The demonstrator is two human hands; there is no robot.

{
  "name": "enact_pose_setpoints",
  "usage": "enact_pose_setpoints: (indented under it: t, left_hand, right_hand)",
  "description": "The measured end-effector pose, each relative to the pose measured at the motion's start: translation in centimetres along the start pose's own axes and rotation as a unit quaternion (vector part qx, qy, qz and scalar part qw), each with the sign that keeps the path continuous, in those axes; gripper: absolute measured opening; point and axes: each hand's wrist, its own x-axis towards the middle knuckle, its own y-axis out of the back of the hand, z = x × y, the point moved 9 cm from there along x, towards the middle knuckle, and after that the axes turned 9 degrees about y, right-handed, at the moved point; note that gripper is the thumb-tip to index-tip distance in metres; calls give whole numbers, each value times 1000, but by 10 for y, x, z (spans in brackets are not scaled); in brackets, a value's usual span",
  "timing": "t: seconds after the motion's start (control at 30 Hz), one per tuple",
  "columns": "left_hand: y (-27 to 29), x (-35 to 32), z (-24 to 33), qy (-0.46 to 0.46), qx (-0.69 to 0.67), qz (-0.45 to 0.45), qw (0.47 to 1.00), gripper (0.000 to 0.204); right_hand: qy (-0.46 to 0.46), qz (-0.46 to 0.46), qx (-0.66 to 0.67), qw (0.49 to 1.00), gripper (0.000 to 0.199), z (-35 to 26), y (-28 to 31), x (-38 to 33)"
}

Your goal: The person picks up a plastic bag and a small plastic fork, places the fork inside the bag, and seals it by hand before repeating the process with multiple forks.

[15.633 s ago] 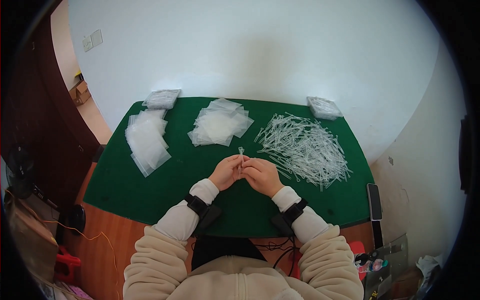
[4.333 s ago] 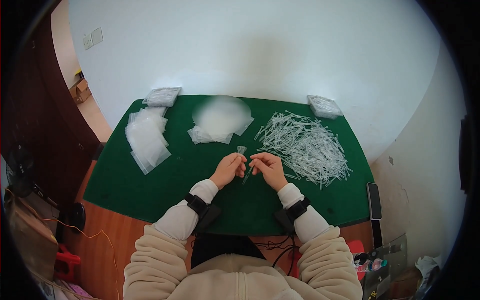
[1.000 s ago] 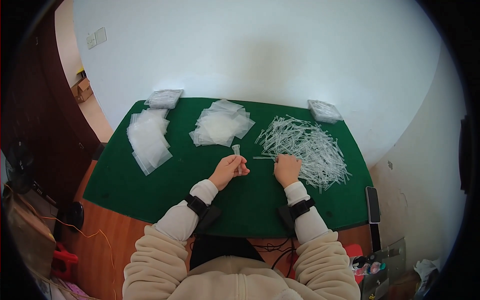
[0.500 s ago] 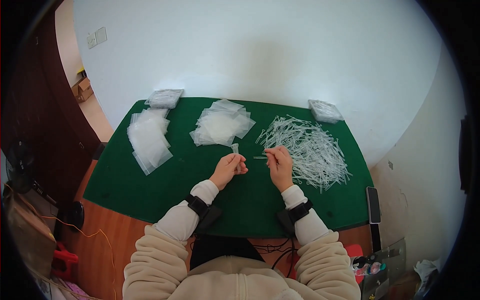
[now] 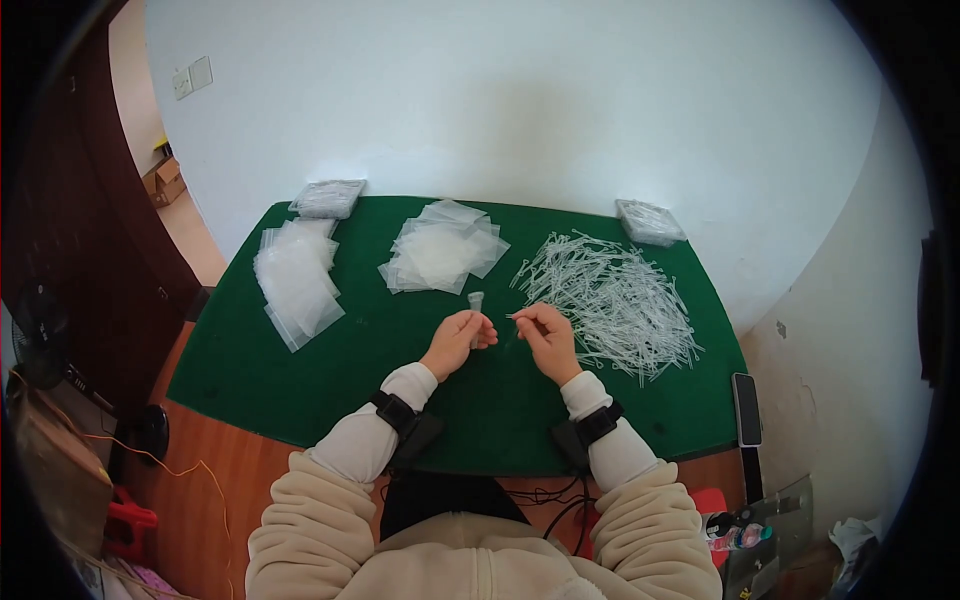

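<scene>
My left hand [image 5: 460, 340] is closed around a small upright bundle of thin clear loop-ended sticks [image 5: 475, 299], whose top end stands out above the fingers. Just to its right, my right hand [image 5: 549, 338] pinches one or more thin clear sticks [image 5: 511, 316] between thumb and fingertips, with the tips pointing left; how many I cannot tell. The two hands are close but apart, over the green tabletop [image 5: 400, 370]. Right of my right hand spreads a large loose pile of the same clear sticks [image 5: 620, 305].
Flat clear plastic bags lie in a heap [image 5: 445, 250] at the back middle and in a fanned stack [image 5: 298, 285] at the left. Filled clear packs rest at the back left [image 5: 328, 198] and back right [image 5: 650, 222]. A phone [image 5: 746, 410] sits at the right edge.
My right hand has moved slightly left and down, turning so its sticks come nearer to the left hand. The left hand stays nearly in place with its bundle.
</scene>
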Motion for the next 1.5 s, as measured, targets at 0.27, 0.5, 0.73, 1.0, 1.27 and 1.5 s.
enact_pose_setpoints:
  t: [0.27,0.5,0.73,1.0,1.27,1.5]
  left_hand:
    - [-36,-14,-6,61,37,-157,985,28]
    - [-44,-21,-3,83,24,-203,975,29]
    - [-54,-28,2,91,38,-239,966,29]
    - [-53,-30,23,-82,198,-202,956,24]
    - [-49,-29,24,-159,339,-151,915,18]
    - [-44,-24,23,-140,296,-137,935,19]
  right_hand:
    - [-70,-1,62,996,6,13,-6,-6]
    - [-54,15,44,997,9,7,0,-3]
    - [-57,11,64,996,13,8,0,-3]
    - [-59,27,150,987,9,-9,-7,-4]
    - [-108,-35,190,975,9,4,-19,-9]
    - [18,-2,-216,976,17,10,13,4]
